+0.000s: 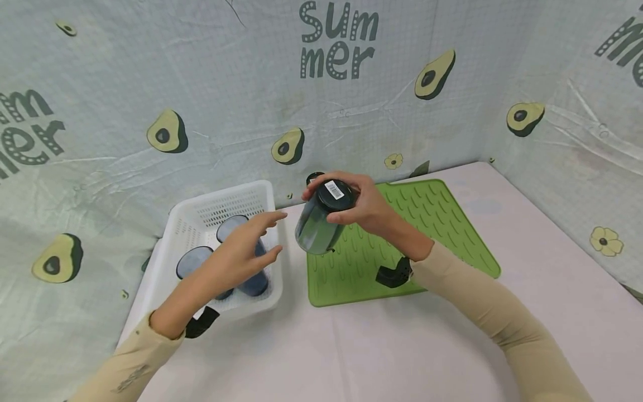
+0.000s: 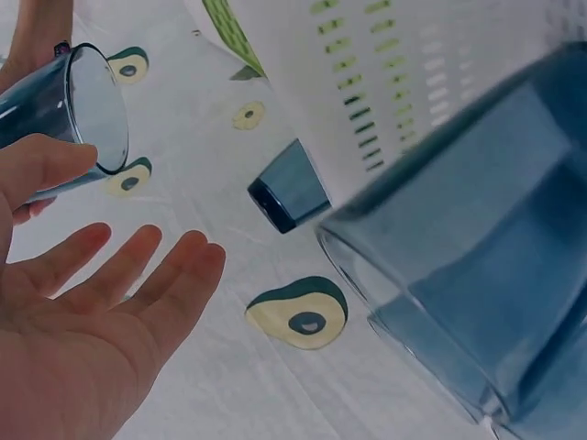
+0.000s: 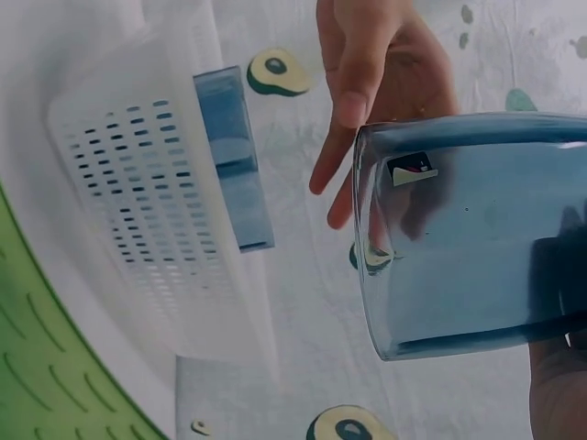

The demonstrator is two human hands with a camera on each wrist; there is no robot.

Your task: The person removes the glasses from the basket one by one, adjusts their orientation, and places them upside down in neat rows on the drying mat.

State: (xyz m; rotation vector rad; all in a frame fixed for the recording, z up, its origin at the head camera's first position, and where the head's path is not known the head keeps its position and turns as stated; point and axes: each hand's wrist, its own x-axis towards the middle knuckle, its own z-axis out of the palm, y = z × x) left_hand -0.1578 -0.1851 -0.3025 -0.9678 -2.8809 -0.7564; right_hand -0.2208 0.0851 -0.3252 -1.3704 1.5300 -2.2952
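Observation:
My right hand (image 1: 365, 202) grips a clear blue drinking glass (image 1: 315, 230) near its dark base, which carries a barcode sticker and faces up. The glass tilts, its mouth pointing down and leftward, above the left edge of a green ridged mat (image 1: 422, 215). Over the right side of a white basket (image 1: 235, 199), my left hand (image 1: 240, 252) has its fingers spread and holds nothing. Its thumb overlaps the held glass (image 2: 37, 110) in the left wrist view. Blue glasses (image 1: 193, 261) lie inside the basket, partly hidden by the left hand and forearm.
Behind the right hand, the dark base of another glass (image 1: 314, 177) shows near the mat's far left corner. A pale tablecloth (image 1: 321, 357) covers the table. Fabric printed with avocados (image 1: 166, 131) hangs close behind and at both sides.

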